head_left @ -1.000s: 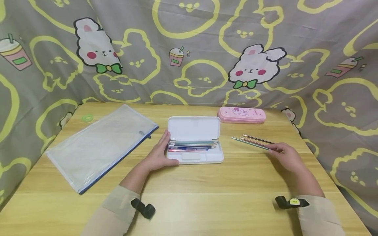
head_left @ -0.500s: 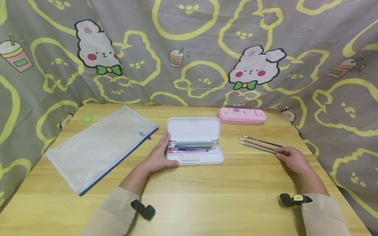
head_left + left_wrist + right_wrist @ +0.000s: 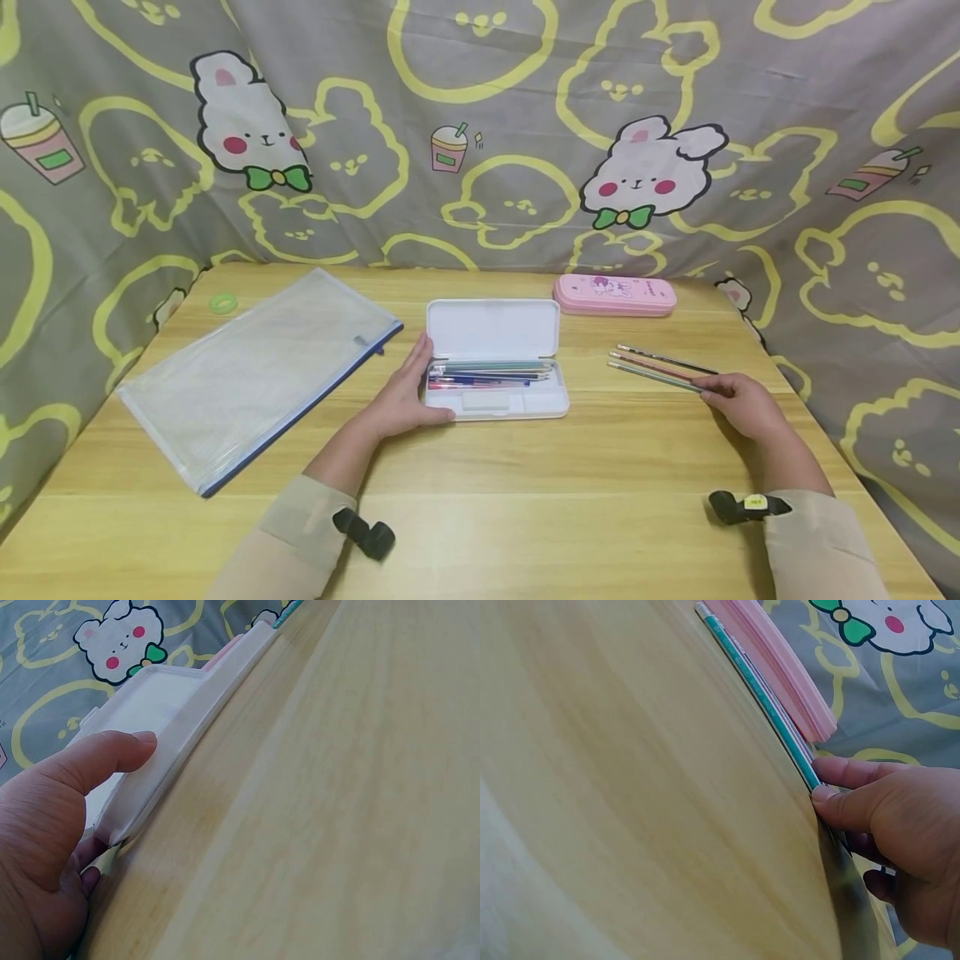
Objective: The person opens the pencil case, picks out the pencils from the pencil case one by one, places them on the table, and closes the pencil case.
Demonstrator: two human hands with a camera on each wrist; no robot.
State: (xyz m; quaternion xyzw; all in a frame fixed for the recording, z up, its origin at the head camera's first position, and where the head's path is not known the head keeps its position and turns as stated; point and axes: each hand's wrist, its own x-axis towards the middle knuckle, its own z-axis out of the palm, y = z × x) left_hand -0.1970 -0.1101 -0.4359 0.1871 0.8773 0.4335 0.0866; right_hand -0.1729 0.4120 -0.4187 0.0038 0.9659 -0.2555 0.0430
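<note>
My left hand [image 3: 401,402] holds the left end of an open white pencil case [image 3: 492,327], its thumb on the front rim, as the left wrist view also shows. Inside the case lie several pencils [image 3: 491,367] and a white eraser [image 3: 485,402]. To the right, my right hand [image 3: 750,407] pinches the end of a teal pencil [image 3: 761,696] between thumb and forefinger. Beside it on the table lie a reddish pencil [image 3: 648,366] and a black pencil [image 3: 667,359], side by side. Whether the fingers also touch these two is hard to tell.
A closed pink pencil case [image 3: 615,296] sits at the back right. On the left lies a clear zip pouch [image 3: 262,375] with a blue zip edge, and a green ring [image 3: 222,303] is behind it. Patterned cloth [image 3: 517,100] hangs behind the wooden table [image 3: 525,500].
Over the last second my right hand has shifted right and slightly down, drawing the teal pencil into line with the other two. Since half a second ago little has moved. The left hand stays put.
</note>
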